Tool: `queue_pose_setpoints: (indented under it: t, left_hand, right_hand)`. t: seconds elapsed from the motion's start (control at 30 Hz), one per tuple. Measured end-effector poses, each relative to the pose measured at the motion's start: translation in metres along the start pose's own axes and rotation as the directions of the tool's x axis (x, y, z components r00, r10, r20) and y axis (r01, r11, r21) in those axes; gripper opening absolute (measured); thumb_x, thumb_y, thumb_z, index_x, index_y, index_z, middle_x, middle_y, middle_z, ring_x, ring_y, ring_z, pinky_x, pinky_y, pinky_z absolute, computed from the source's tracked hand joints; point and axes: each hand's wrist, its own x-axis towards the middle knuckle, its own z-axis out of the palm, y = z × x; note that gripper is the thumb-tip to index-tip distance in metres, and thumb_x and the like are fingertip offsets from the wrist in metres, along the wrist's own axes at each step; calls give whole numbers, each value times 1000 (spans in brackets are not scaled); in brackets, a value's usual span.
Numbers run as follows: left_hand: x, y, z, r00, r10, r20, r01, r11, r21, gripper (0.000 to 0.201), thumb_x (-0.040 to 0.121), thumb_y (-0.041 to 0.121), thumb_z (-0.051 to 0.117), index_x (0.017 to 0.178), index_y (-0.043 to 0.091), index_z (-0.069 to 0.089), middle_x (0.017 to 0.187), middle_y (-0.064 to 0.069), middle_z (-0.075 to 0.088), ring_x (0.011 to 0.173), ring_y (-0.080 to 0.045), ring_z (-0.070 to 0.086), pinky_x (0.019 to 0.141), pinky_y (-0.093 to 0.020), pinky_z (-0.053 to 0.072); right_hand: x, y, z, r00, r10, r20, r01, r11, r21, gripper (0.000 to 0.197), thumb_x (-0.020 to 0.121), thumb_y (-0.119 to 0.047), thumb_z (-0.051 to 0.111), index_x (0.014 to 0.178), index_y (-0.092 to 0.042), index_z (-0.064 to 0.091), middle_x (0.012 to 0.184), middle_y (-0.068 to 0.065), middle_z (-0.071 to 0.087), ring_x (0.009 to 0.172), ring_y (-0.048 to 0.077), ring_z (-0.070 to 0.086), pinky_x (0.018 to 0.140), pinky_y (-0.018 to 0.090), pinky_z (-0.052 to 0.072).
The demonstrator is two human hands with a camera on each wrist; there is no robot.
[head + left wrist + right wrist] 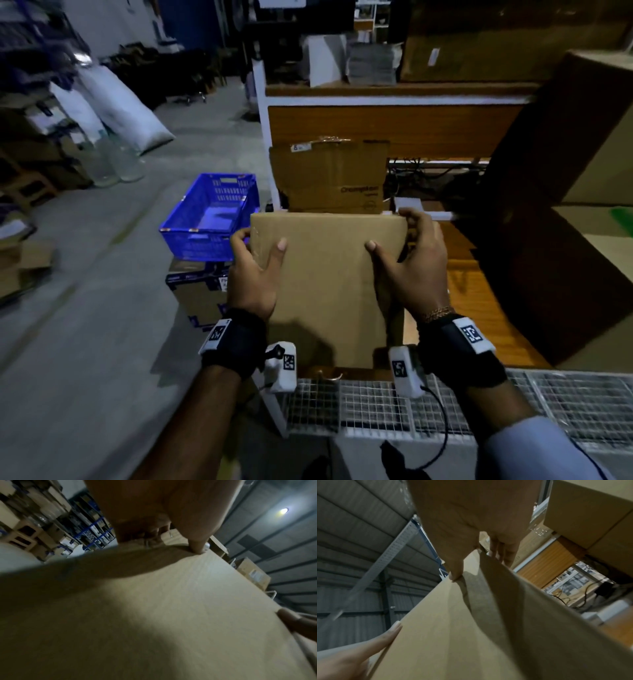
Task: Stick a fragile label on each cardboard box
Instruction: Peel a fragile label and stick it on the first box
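Observation:
A plain brown cardboard box (329, 284) is held between both hands in front of me, its bare top face up (171, 608) (453, 628). My left hand (255, 270) grips its left edge, thumb lying on top and fingers curled round the side. My right hand (411, 263) grips the right edge the same way, thumb on top and fingers wrapped over the far right corner. No label shows on the box's visible face. A second cardboard box (330, 176), printed and with a small white sticker, stands just behind it.
A blue plastic crate (209, 216) rests on a printed carton (198, 291) to the left. A wire-mesh surface (445, 401) lies under my wrists. A wooden desk (394, 120) and large dark cartons (565, 205) stand behind and right. Grey floor (85, 325) spreads left.

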Motion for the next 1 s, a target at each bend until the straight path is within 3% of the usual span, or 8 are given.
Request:
queue_pose_setpoints:
  t: [0.13, 0.3, 0.47, 0.6, 0.7, 0.8, 0.9, 1.0]
  left_hand:
    - [6, 6, 3, 999, 20, -26, -20, 1000, 14, 59, 94, 58, 64, 135, 27, 36, 119, -1, 65, 99, -22, 65, 83, -39, 53]
    - [6, 2, 5, 998, 29, -54, -29, 1000, -2, 58, 96, 54, 62, 138, 22, 39, 124, -4, 64, 103, -23, 65, 76, -29, 44]
    - [11, -12, 5, 996, 68, -56, -53, 970, 237, 69, 101, 58, 44, 156, 20, 26, 154, -12, 39, 138, -34, 39, 110, -46, 32]
    - [4, -8, 4, 1000, -28, -5, 27, 907, 420, 92, 98, 69, 38, 162, 28, -14, 167, -13, 3, 150, -33, 10, 120, -56, 8]
    - [0, -7, 7, 988, -100, 118, 56, 943, 329, 102, 90, 82, 30, 156, 33, -30, 167, -12, -26, 155, -36, -16, 123, -59, -4]
    - [3, -1, 6, 973, -184, 137, 168, 979, 116, 107, 85, 88, 24, 158, 27, -26, 165, -14, -31, 154, -35, -24, 122, -56, -9]
    - [2, -1, 6, 955, -245, 168, 260, 963, -72, 105, 83, 85, 24, 160, 29, -21, 168, -9, -24, 157, -26, -16, 125, -52, -3]
    - [0, -7, 10, 937, -285, 204, 326, 922, -210, 132, 64, 105, 33, 159, 32, -21, 172, 0, -13, 159, -21, 3, 126, -55, 13]
  right_hand:
    - [0, 8, 4, 997, 20, 80, -21, 1000, 12, 83, 83, -43, 85, 151, -25, 42, 143, -4, 50, 120, 4, 49, 89, 16, 51]
    - [-14, 14, 9, 980, 71, 187, -79, 996, 35, 78, 90, -56, 74, 156, -38, 35, 140, -9, 58, 124, 12, 56, 100, 44, 56]
    - [-20, -2, 3, 982, -3, 191, -31, 984, 174, 78, 94, -39, 76, 160, -38, 34, 135, -23, 59, 117, -13, 57, 95, 20, 57]
    - [-33, -9, 7, 981, -70, 184, 41, 987, 157, 86, 94, -33, 75, 164, -32, 25, 146, -6, 59, 126, -1, 57, 103, 27, 54]
    - [-47, -10, 18, 971, -139, 194, 113, 984, 137, 89, 92, -37, 76, 164, -33, 24, 155, 0, 53, 137, 13, 55, 106, 44, 54]
    - [-55, -11, 22, 952, -236, 196, 214, 969, 125, 84, 91, -33, 79, 162, -23, 34, 160, -2, 47, 142, 14, 50, 106, 47, 54]
    - [-64, -20, 23, 908, -332, 257, 327, 943, 62, 71, 95, -30, 75, 157, -21, 43, 155, -3, 53, 138, 18, 53, 107, 45, 51]
    - [-75, -19, 37, 883, -300, 361, 284, 954, 96, 56, 97, -25, 70, 151, -27, 54, 137, -5, 67, 123, 13, 63, 100, 41, 56]
